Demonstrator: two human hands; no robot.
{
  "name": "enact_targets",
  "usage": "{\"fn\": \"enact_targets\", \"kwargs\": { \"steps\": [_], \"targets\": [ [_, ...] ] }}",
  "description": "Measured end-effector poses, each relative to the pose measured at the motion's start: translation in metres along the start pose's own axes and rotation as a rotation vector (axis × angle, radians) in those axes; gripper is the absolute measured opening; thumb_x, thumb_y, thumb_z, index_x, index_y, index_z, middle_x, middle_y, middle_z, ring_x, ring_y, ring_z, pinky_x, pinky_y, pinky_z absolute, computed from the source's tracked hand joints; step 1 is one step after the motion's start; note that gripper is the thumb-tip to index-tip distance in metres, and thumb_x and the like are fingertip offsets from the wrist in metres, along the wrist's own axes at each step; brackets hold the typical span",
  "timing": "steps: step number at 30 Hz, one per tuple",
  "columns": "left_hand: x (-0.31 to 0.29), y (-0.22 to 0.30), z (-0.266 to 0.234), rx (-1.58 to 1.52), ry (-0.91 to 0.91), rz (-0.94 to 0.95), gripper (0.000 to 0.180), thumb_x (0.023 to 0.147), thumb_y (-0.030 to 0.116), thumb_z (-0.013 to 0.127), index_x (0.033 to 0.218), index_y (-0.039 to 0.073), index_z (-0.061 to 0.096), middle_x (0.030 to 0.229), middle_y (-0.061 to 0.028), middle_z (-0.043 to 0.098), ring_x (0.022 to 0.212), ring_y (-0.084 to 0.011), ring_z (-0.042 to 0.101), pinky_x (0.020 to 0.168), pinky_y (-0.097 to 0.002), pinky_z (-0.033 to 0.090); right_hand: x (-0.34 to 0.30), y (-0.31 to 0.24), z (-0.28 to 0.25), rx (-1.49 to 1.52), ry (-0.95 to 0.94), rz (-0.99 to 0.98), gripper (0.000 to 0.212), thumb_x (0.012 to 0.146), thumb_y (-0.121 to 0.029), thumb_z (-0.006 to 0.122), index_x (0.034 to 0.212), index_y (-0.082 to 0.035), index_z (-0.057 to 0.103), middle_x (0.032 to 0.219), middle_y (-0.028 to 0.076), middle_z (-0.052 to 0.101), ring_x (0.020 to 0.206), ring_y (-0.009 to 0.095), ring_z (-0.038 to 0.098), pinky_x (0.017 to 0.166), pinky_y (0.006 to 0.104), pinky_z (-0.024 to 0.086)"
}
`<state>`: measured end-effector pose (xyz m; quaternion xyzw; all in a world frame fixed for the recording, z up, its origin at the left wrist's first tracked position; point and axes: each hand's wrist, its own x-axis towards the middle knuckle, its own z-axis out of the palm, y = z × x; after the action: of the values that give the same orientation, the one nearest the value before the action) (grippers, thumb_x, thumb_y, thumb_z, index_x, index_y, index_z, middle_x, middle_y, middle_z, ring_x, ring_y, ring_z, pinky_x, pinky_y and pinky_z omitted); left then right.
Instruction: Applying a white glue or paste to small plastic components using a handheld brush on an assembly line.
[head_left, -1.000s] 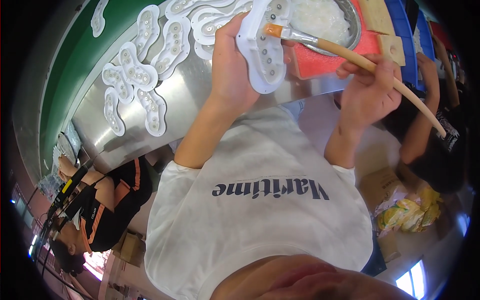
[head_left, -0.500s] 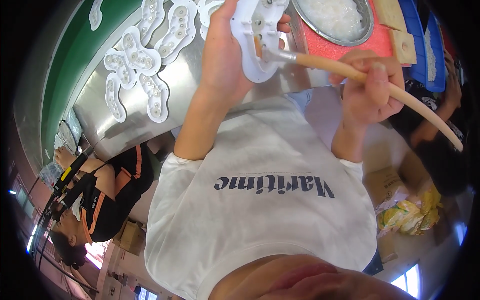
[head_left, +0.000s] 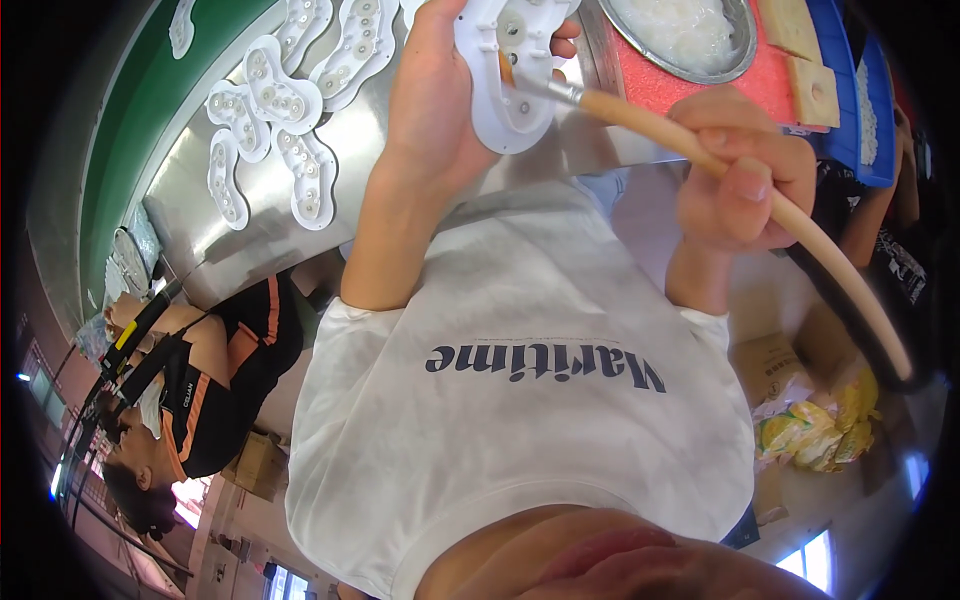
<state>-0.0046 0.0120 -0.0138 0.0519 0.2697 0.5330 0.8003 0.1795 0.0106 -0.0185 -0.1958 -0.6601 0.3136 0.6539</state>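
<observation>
My left hand [head_left: 432, 105] holds up a white plastic housing [head_left: 490, 115], its hollow side with small gears in view and its top cut off by the frame. The fingertips show past the housing's right edge. In my right hand [head_left: 745, 170] is a long wooden-handled brush [head_left: 640, 122], gripped around the handle. The brush's bristles are inside the housing, close to its inner wall. Several similar white housings [head_left: 305, 178] with small round parts lie on the metal table [head_left: 350, 150] to the left, some overlapping.
A metal bowl [head_left: 748, 60] of whitish, translucent grease stands on a red mat [head_left: 650, 90]. Beside it are yellowish blocks [head_left: 813, 92] and a blue tray [head_left: 875, 165] of small white pieces. A green strip [head_left: 110, 130] runs along the left. Other people sit at left and right.
The brush's bristles have shifted up inside the housing and the handle end has swung downward. My left hand with the housing has moved slightly left and up.
</observation>
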Motion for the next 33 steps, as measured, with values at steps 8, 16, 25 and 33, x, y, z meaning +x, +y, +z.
{"fn": "enact_targets", "kwargs": {
  "steps": [8, 16, 25, 33],
  "targets": [
    [-0.002, 0.01, -0.012, -0.037, -0.147, -0.086, 0.053, 0.098, 0.038, 0.025, 0.124, -0.002, 0.049, 0.097, -0.0166, 0.064, 0.083, -0.0224, 0.064, 0.071, -0.0341, 0.053, 0.006, -0.01, -0.012, 0.16, -0.199, 0.275, 0.016, 0.09, -0.008, 0.053, 0.081, 0.005, 0.05, 0.069, 0.016, 0.058, 0.056, 0.015, 0.052, 0.048, 0.0247, 0.04],
    [-0.008, 0.001, 0.001, 0.087, 0.063, 0.012, 0.053, 0.098, 0.037, 0.023, 0.124, -0.002, 0.049, 0.097, -0.0169, 0.064, 0.083, -0.0239, 0.064, 0.073, -0.0352, 0.053, 0.003, 0.004, 0.002, 0.1, -0.043, 0.084, 0.017, 0.091, -0.011, 0.052, 0.088, 0.006, 0.049, 0.07, 0.018, 0.06, 0.053, 0.017, 0.055, 0.047, 0.0247, 0.044],
    [-0.014, 0.001, 0.003, -0.129, -0.072, 0.054, 0.053, 0.097, 0.039, 0.025, 0.123, 0.0, 0.05, 0.096, -0.0161, 0.064, 0.082, -0.0251, 0.062, 0.074, -0.0366, 0.051, -0.002, 0.006, 0.01, -0.122, 0.091, 0.042, 0.021, 0.092, -0.016, 0.048, 0.087, 0.005, 0.048, 0.066, 0.022, 0.059, 0.049, 0.022, 0.056, 0.043, 0.0294, 0.046],
    [-0.009, 0.003, -0.004, -0.04, 0.019, 0.147, 0.054, 0.097, 0.04, 0.026, 0.123, 0.0, 0.051, 0.099, -0.0159, 0.064, 0.087, -0.0243, 0.062, 0.076, -0.0367, 0.051, -0.015, -0.001, 0.007, -0.045, 0.024, 0.082, 0.019, 0.092, -0.012, 0.05, 0.089, 0.007, 0.047, 0.069, 0.019, 0.061, 0.053, 0.018, 0.057, 0.044, 0.0267, 0.045]
  ]
}}
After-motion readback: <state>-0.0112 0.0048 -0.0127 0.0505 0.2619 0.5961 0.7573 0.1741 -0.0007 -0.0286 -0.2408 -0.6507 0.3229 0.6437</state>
